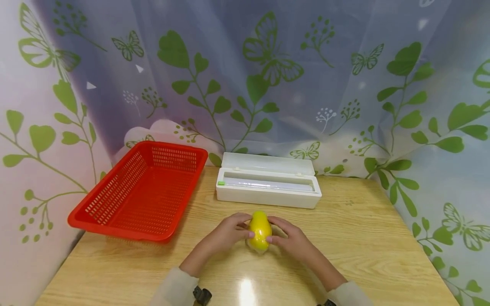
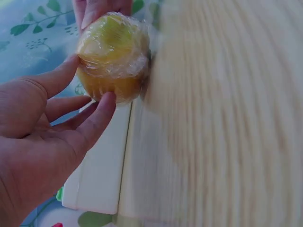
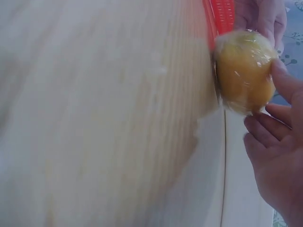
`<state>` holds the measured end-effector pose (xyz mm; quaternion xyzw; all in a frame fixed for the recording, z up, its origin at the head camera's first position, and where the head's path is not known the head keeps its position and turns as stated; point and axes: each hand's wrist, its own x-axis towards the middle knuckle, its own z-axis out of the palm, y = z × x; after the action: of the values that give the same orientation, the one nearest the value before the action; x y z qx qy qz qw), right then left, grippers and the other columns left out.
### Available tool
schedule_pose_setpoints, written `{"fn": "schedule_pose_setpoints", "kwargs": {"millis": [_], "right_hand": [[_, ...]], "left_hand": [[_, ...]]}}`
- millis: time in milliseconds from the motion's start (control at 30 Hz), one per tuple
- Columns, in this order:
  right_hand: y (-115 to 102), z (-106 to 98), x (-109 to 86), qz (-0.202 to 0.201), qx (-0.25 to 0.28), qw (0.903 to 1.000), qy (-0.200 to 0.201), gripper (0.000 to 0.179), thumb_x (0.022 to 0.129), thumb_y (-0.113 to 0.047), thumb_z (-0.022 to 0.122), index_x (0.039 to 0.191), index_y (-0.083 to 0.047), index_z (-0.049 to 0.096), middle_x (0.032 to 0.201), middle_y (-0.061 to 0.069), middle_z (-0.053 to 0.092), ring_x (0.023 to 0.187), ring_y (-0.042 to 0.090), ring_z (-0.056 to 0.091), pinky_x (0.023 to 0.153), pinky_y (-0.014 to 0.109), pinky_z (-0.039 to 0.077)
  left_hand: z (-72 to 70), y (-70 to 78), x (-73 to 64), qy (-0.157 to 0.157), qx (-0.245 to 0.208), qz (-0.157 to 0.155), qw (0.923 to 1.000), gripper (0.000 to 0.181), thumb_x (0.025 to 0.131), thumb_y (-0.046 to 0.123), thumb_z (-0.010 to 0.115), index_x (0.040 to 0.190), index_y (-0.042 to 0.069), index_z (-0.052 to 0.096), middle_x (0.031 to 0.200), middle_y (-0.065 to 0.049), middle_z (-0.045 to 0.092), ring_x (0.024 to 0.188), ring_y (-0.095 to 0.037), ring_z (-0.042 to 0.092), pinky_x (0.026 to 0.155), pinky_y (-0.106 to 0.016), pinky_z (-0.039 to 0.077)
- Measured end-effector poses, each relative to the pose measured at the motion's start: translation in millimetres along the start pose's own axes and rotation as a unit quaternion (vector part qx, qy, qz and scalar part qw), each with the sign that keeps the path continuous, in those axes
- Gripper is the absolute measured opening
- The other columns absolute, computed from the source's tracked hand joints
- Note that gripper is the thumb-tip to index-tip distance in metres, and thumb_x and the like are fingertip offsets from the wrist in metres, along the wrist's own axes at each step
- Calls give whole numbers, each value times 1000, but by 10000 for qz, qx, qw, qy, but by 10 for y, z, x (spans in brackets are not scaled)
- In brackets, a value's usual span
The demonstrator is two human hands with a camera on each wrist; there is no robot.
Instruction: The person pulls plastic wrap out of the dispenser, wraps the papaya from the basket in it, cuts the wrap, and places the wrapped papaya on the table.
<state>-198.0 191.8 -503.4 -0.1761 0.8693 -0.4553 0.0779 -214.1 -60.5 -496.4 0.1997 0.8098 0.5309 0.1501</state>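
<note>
A glossy yellow fruit [image 1: 260,230], longish like a mango, is held just in front of me over the wooden table. Clear cling film [image 2: 124,66] wraps it, wrinkled in the left wrist view. From the left side my left hand [image 1: 226,231] grips it between thumb and fingers. My right hand [image 1: 292,239] holds the opposite side, its thumb on the near face. In the right wrist view the film lies smoother over the fruit [image 3: 246,71]. Whether its underside touches the table cannot be told.
Behind the fruit stands a white cling film box [image 1: 268,199], lid raised, with a roll [image 1: 268,184] inside and a green tab at its left end. A red plastic basket [image 1: 168,236] sits at the left. Patterned curtains [image 1: 306,106] enclose the wooden table [image 1: 367,238].
</note>
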Motion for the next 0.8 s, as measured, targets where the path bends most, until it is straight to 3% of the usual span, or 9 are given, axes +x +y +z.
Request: {"fn": "schedule_pose_setpoints", "kwargs": {"millis": [200, 333, 600, 800], "right_hand": [[-44, 7, -26, 75, -173, 9991, 381, 65, 89, -40, 75, 146, -18, 54, 153, 5, 50, 144, 35, 42, 116, 60, 32], [-30, 15, -29, -22, -265, 9993, 279, 66, 89, -40, 74, 147, -15, 53, 153, 6, 49, 144, 34, 43, 116, 58, 34], [-5, -16, -51, -70, -256, 9996, -12, 68, 90, -40, 72, 150, -19, 50, 155, 4, 48, 144, 34, 41, 116, 59, 33], [17, 0, -58, -138, -344, 9993, 56, 69, 90, -41, 72, 150, -19, 49, 154, 4, 48, 143, 34, 44, 115, 58, 35]], "left_hand": [[45, 1, 23, -122, -392, -110, 9991, 67, 93, 34, 74, 150, 11, 48, 150, -12, 50, 122, -30, 59, 96, -45, 55], [79, -34, 43, -110, -272, -241, 9993, 71, 90, 35, 77, 150, 10, 47, 149, -13, 50, 120, -28, 60, 97, -44, 55], [67, -77, 35, -94, -193, -194, 9996, 66, 90, 29, 77, 147, 7, 52, 147, -16, 50, 119, -29, 60, 100, -45, 53], [63, -85, 34, -160, -69, -116, 9998, 63, 92, 29, 75, 147, 9, 52, 147, -15, 51, 120, -29, 59, 101, -44, 53]]}}
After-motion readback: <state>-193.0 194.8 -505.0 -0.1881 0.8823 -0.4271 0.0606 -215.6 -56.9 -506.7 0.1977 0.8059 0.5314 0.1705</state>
